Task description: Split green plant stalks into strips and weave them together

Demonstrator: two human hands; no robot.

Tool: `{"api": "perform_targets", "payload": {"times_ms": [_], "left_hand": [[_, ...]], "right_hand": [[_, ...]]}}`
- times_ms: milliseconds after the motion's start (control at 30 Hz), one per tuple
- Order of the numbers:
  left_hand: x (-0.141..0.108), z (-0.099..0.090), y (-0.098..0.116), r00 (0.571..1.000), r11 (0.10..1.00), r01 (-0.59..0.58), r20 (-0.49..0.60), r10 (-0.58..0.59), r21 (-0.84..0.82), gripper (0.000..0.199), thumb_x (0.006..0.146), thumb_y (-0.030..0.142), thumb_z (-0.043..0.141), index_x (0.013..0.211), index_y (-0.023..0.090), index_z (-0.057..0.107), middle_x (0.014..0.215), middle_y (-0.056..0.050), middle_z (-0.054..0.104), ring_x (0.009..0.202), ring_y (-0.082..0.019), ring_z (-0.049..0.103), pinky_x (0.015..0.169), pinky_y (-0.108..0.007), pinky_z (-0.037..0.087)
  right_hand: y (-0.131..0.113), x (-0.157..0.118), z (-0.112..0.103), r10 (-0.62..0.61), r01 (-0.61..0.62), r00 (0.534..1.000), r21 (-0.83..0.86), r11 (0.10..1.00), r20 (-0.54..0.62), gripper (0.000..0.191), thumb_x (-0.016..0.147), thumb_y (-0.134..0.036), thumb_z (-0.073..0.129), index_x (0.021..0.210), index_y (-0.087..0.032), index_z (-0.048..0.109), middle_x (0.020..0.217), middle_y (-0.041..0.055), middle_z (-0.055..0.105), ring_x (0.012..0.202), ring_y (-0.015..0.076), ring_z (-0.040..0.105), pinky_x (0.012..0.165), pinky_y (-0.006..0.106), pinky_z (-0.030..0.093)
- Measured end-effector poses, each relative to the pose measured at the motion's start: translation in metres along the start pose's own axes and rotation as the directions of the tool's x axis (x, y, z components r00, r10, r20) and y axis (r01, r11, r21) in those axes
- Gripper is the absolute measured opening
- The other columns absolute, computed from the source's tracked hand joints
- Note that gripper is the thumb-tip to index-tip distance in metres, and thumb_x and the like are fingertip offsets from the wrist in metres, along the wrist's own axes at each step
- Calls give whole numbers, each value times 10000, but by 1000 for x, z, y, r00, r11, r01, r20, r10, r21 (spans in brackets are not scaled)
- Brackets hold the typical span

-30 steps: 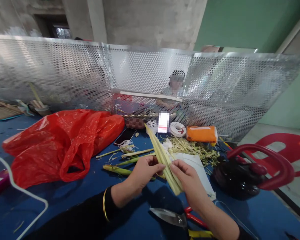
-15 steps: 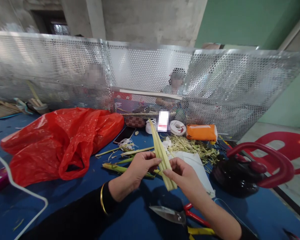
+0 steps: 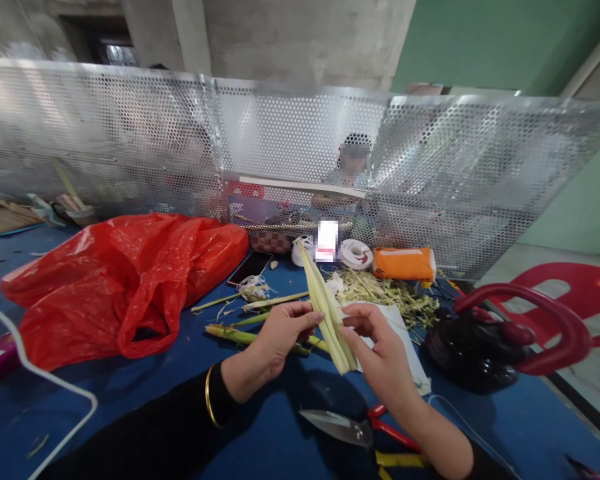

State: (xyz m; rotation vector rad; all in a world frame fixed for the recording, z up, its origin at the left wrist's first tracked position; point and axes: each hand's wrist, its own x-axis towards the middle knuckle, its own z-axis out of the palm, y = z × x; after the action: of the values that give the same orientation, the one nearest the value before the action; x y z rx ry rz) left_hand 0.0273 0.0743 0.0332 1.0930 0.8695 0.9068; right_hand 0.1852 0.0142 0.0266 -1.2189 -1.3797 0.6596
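Both hands hold one long pale green-yellow strip of plant leaf or husk [image 3: 325, 310] above the table, its narrow tip pointing away from me. My left hand [image 3: 283, 337] pinches its left edge between thumb and fingers. On the opposite edge, the thumb and fingers of my right hand [image 3: 380, 343] are closed. Below the hands lie scissors [image 3: 340, 427] with broad metal blades and red handles. Green stalks [image 3: 230, 335] rest on the table behind my left hand, partly hidden by it. A white sheet or packet [image 3: 405, 347] sits beyond my right hand.
A red plastic bag [image 3: 105, 287] fills the left. A dark kettle [image 3: 475, 353] with a red handle stands right. Behind are plant shreds [image 3: 385, 293], an orange packet [image 3: 405, 265], a white spool [image 3: 356, 254], a phone [image 3: 250, 268] and a perforated metal screen [image 3: 300, 127]; a person sits beyond it.
My right hand has shifted slightly up along the strip's right edge. The strip now looks spread wider and flatter. My left hand keeps its pinch nearly in place.
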Motion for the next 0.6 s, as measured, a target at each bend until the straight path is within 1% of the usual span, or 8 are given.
{"api": "perform_targets", "payload": {"times_ms": [33,100,167,267,333,400,500,600], "left_hand": [[-1,1,0,1000,999,-26,-3,26,19,211,635,307,762,715,119,712,621,9,577,519,-60,419,515,-193,320],[-2,3,0,998,997,-68,-10,69,45,191,622,293,758,668,120,690,600,18,567,526,-67,418,524,-200,325],[-4,5,0,996,994,-85,-20,87,63,185,602,279,758,630,123,664,576,26,557,528,-74,417,530,-208,329],[-6,6,0,996,994,-86,-22,88,74,180,593,264,756,612,131,635,570,33,553,534,-81,426,543,-218,341],[-5,6,0,997,994,-78,-12,79,74,178,598,260,755,618,139,625,573,36,553,535,-85,435,548,-222,348],[-5,5,0,998,996,-65,-4,65,67,184,598,261,759,631,143,623,579,35,556,532,-87,441,547,-224,350],[-3,4,-1,999,997,-48,5,48,54,197,594,269,769,658,138,635,600,28,569,529,-83,440,545,-223,347],[-3,4,-1,999,998,-40,9,39,40,198,603,265,769,678,130,645,610,25,574,533,-78,440,548,-217,347]], "right_hand": [[0,0,-1,-66,68,997,-78,995,28,76,830,-291,603,871,-228,601,969,64,617,905,224,597,744,328,477],[-1,-1,-1,-117,128,991,-182,975,72,74,825,-263,602,766,-220,613,1002,72,605,974,237,566,784,334,450],[0,-1,2,-61,77,994,-187,979,89,81,794,-254,632,725,-216,615,991,63,607,966,235,558,797,332,433],[2,0,5,105,-102,987,-29,994,124,132,749,-285,670,669,-206,601,896,43,616,873,218,565,778,320,423],[1,1,6,220,-240,962,115,964,160,191,727,-335,692,641,-202,586,802,23,612,781,199,554,733,305,417],[-1,2,5,295,-335,937,238,912,187,241,697,-366,725,615,-198,573,736,4,602,731,183,535,708,291,408],[-5,2,5,359,-402,915,365,840,184,260,651,-354,773,593,-193,579,721,1,616,720,177,530,690,280,402],[-7,1,6,405,-442,896,459,770,182,239,634,-326,794,599,-188,601,818,21,665,739,180,554,668,276,410]]}}
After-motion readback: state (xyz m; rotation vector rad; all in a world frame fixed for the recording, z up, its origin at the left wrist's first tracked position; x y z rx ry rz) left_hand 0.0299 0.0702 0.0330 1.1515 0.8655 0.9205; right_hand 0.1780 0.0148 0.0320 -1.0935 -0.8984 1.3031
